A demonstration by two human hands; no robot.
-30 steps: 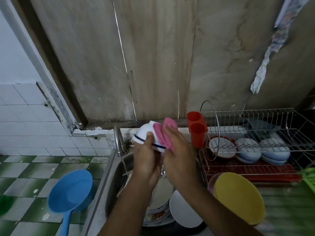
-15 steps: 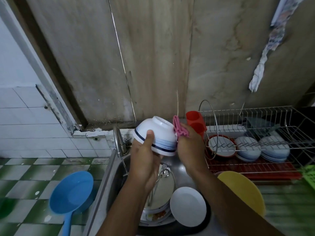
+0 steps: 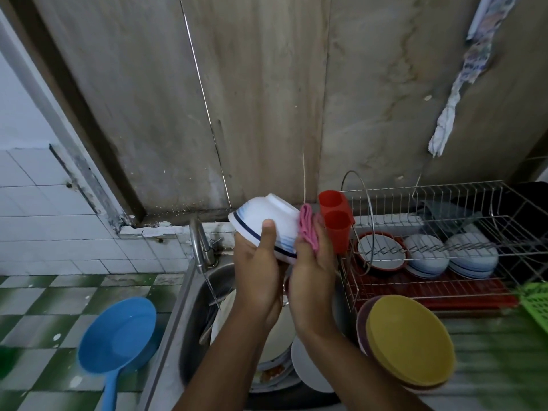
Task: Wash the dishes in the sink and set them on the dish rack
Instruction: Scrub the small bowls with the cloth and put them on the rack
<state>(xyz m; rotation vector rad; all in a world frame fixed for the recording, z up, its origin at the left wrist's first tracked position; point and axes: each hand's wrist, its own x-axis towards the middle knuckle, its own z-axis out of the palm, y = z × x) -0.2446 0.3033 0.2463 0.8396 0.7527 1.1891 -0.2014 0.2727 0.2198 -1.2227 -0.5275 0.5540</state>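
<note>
The left hand (image 3: 257, 277) is gripping a white ceramic bowl with blue bands (image 3: 268, 216), thumb curled over its outer wall, holding it tilted and bottom-up above the stainless steel sink (image 3: 192, 315). The right hand (image 3: 311, 281) is pinching a folded pink cloth (image 3: 307, 229) between thumb and fingers, pressing it against the bowl's side. White plates (image 3: 305, 372) are lying stacked in the sink. The wire dish rack (image 3: 462, 200) is standing just right of the sink, holding bowls, with a red plastic cup holder (image 3: 336, 226) at its near end.

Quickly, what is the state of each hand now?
Left hand: grips the white ceramic bowl with blue bands.
Right hand: pinches the pink cloth against it.
</note>
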